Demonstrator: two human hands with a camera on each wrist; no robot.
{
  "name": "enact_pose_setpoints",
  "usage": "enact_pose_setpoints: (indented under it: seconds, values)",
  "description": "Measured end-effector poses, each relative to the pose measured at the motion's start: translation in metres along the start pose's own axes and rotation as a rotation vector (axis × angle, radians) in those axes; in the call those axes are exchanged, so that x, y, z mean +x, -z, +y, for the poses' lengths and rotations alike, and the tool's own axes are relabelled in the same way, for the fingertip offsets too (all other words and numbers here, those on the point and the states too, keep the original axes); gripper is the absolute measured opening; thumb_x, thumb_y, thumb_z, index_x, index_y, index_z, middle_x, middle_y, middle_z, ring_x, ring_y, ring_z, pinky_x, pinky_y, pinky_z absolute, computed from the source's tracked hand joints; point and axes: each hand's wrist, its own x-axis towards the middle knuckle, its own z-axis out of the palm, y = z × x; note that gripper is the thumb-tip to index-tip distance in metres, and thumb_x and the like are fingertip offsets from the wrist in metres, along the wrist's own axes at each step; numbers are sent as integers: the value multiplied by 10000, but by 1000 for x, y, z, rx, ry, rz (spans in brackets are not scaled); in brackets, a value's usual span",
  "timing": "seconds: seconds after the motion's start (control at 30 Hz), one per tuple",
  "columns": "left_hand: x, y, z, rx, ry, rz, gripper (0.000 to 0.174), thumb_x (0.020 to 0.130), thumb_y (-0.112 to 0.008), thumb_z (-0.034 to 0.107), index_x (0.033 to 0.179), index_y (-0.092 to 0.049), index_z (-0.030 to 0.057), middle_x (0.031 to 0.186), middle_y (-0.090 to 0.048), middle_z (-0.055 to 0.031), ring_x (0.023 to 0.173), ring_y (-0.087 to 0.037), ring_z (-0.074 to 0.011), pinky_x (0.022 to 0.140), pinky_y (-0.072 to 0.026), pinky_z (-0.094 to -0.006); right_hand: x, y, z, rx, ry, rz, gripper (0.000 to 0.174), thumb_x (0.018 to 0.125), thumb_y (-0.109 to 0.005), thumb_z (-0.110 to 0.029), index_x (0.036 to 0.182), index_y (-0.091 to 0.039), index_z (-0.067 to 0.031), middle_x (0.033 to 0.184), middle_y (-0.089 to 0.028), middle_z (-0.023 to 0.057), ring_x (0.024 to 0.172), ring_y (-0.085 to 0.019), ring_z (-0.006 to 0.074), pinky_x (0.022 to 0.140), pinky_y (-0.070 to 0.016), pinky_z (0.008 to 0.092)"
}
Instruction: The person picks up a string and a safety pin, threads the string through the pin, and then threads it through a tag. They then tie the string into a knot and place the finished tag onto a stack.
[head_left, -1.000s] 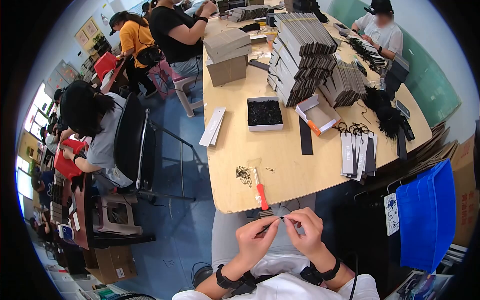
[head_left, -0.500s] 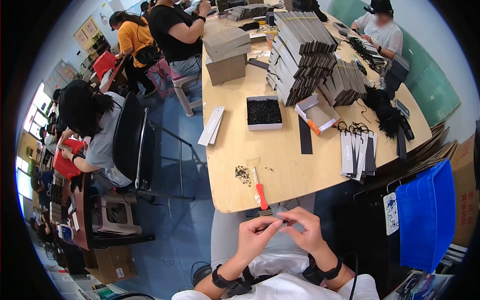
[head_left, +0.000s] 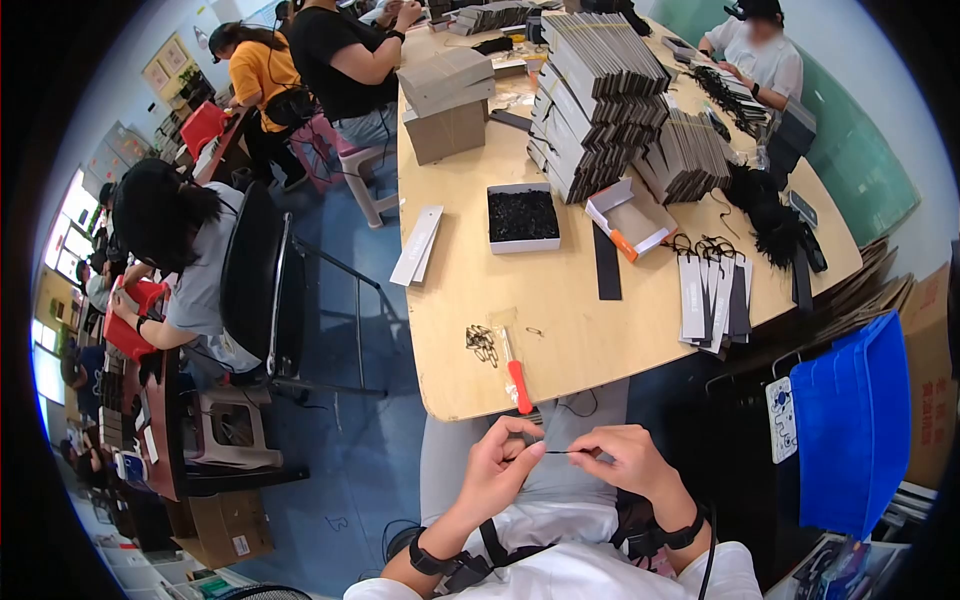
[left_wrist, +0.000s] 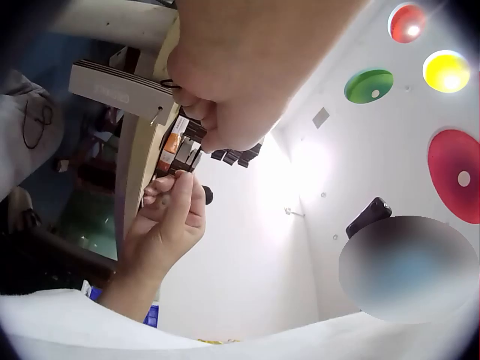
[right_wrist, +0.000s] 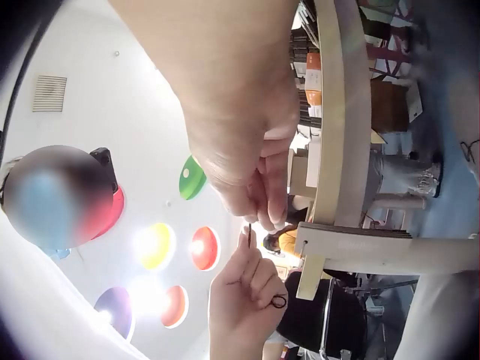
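Note:
Over the lap, a short black cord (head_left: 557, 452) is drawn straight between the two hands in the head view. My left hand (head_left: 498, 462) pinches one end between thumb and finger, and a small loop of cord (right_wrist: 278, 301) sticks out beside its curled fingers in the right wrist view. The other end is pinched by the fingertips of my right hand (head_left: 625, 460). Just beyond the hands, a stack of grey hang tags (left_wrist: 120, 94) with a punched hole juts out near the table edge.
On the table (head_left: 460, 260) lie a red-handled tool (head_left: 516, 385), a pile of small pins (head_left: 481, 345), a box of black bits (head_left: 523, 218), strung tags (head_left: 712, 300) and tall card stacks (head_left: 600, 100). A blue bin (head_left: 850, 430) stands at the right.
The hands were close together at the fingertips; now they are apart, the right one further right, with the cord stretched between them. The head view has shifted slightly.

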Motion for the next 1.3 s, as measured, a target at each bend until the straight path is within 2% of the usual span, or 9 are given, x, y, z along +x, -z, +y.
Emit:
enact_pose_setpoints:
  seconds: [0.27,0.33,0.43,0.53,0.77,0.87,0.93,1.03,1.3]
  values:
    - [-5,10,-1,39,-67,-85,131,908,-585,34,1032,-545,22,571,-415,48,511,-332,-31,487,-272,-202,-6,12,-8,47,27,-78,101,767,-714,-30,854,-662,-22,713,-647,88,577,-619,219,518,-483,294]
    - [-2,15,4,402,-206,-102,112,900,-574,12,1012,-569,13,621,-534,-29,540,-489,-107,529,-389,-236,-8,12,-6,104,-20,-87,103,765,-722,-36,850,-665,-21,715,-655,83,584,-628,217,522,-490,286]
    - [-3,20,5,534,-327,-90,126,888,-578,-1,1010,-612,0,747,-649,-96,666,-630,-181,638,-488,-263,-13,11,2,117,-16,1,69,750,-729,-19,807,-694,-3,719,-692,78,572,-650,149,512,-489,225]
    - [-6,23,13,495,-154,8,140,867,-615,-6,1000,-659,-19,817,-700,-78,770,-680,-143,700,-517,-237,-14,12,2,82,-75,6,70,757,-720,-9,815,-687,13,733,-706,79,612,-679,146,554,-511,208]
    - [-8,33,-3,469,-143,89,159,822,-689,12,977,-671,-15,827,-696,-79,764,-664,-123,707,-518,-240,-22,14,11,151,-169,33,85,776,-716,-24,847,-673,-9,738,-690,79,637,-674,149,597,-527,237]
    - [-7,34,-15,29,-65,96,133,857,-659,34,984,-632,3,819,-663,-57,736,-626,-102,692,-494,-215,-25,13,18,166,-198,-4,78,783,-707,-26,844,-664,-2,742,-685,81,639,-670,151,606,-527,239]
    - [-7,28,-12,-732,213,3,100,901,-599,53,992,-578,18,764,-587,-10,641,-526,-66,619,-432,-183,-28,10,21,171,-209,-37,75,787,-702,-30,839,-659,2,747,-681,83,639,-668,153,610,-527,241]
    - [-6,37,-14,-1100,376,-150,99,928,-552,72,1009,-552,15,726,-523,18,568,-425,-49,544,-366,-181,-33,3,25,215,-229,-90,75,793,-695,-41,834,-652,4,756,-674,81,643,-658,159,615,-523,250]
    - [-13,40,-13,-395,211,-32,130,911,-580,50,1033,-553,15,719,-477,36,548,-352,-17,480,-290,-181,-43,12,25,126,-148,-180,76,793,-697,-62,827,-658,-6,750,-662,75,653,-643,160,614,-518,262]
